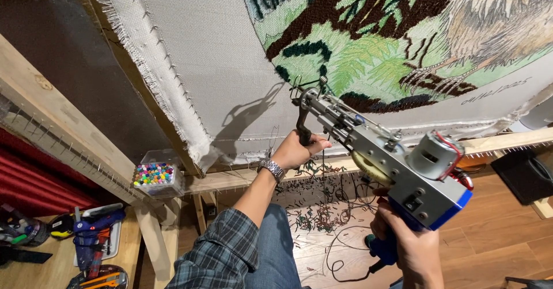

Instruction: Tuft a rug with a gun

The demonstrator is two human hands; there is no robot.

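Right now my left hand [296,149] is closed around the dark front handle [302,129] of the tufting gun [380,159], just below its needle end, which sits against the stretched backing cloth [207,64]. I judge that grip steadies the nose so the needle stays square to the fabric. My right hand [406,240] is wrapped around the blue rear grip [385,248], low and behind the left, carrying the weight of the motor [435,155] and blue housing above it; two hands suit a tool this long and top-heavy. A black cord [340,260] trails from under the right hand across the wooden floor [495,225], among yarn clippings [322,208] dropped below the working edge. Above and to the right of the left hand, the finished pile shows green leaves and brown branches [368,41]. Far left of that hand, a clear box of coloured pins [153,175] rests on the wooden frame [63,122], within reach, and beyond it a blue glue gun [92,231] lies on a desk [34,272].
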